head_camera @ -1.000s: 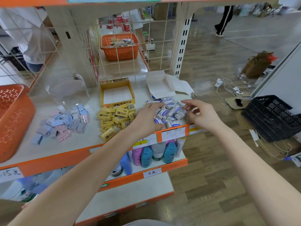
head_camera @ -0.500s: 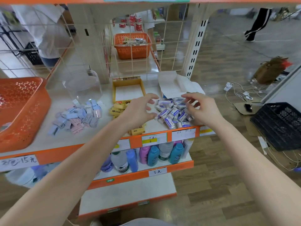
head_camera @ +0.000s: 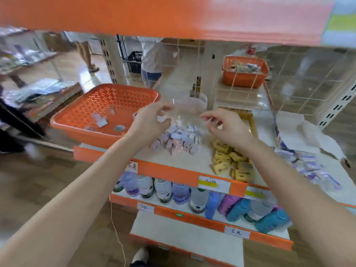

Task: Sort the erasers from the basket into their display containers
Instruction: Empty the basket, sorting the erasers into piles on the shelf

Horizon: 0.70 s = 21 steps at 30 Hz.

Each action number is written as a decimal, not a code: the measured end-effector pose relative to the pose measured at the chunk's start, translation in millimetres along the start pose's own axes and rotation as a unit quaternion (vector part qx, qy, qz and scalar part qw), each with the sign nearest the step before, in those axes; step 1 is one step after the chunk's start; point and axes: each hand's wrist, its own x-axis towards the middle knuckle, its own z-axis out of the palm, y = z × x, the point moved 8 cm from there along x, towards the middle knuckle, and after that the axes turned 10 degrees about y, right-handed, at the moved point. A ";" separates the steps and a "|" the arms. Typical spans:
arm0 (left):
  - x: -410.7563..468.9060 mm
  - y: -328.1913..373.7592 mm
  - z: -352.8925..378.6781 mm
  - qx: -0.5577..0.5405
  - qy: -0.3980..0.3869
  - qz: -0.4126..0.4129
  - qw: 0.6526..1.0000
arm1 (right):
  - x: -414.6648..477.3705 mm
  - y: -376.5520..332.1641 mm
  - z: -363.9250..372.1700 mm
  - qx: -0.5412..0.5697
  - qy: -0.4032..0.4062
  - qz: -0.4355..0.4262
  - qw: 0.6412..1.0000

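Observation:
An orange basket (head_camera: 77, 120) stands on the shelf at left with a few erasers (head_camera: 100, 120) inside. A pile of pastel pink and blue erasers (head_camera: 177, 140) lies in front of a clear plastic jar (head_camera: 189, 105). My left hand (head_camera: 152, 122) and my right hand (head_camera: 227, 126) hover above that pile, one on each side of the jar, fingers loosely curled. Their fingertips reach the jar's walls, but blur hides any firm hold. Yellow erasers (head_camera: 229, 158) lie below a yellow box (head_camera: 242, 112). At far right, blue-white erasers (head_camera: 308, 166) lie by an open white box (head_camera: 300, 133).
The shelf's orange front edge (head_camera: 173, 172) carries price labels. Bottles (head_camera: 181, 193) fill the lower shelf. Behind the wire grid stands a second orange basket (head_camera: 244, 78). A person (head_camera: 154, 60) stands beyond the shelf. An upper orange shelf (head_camera: 154, 14) hangs overhead.
Both hands left the blue-white eraser pile and moved left to the clear jar above the pastel pile. The view swung left and closer to the shelf.

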 end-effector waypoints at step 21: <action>53.0 -190.1 -120.8 0.105 -0.054 -0.099 0.988 | 128.9 -117.4 162.1 -0.032 -0.115 -0.098 0.988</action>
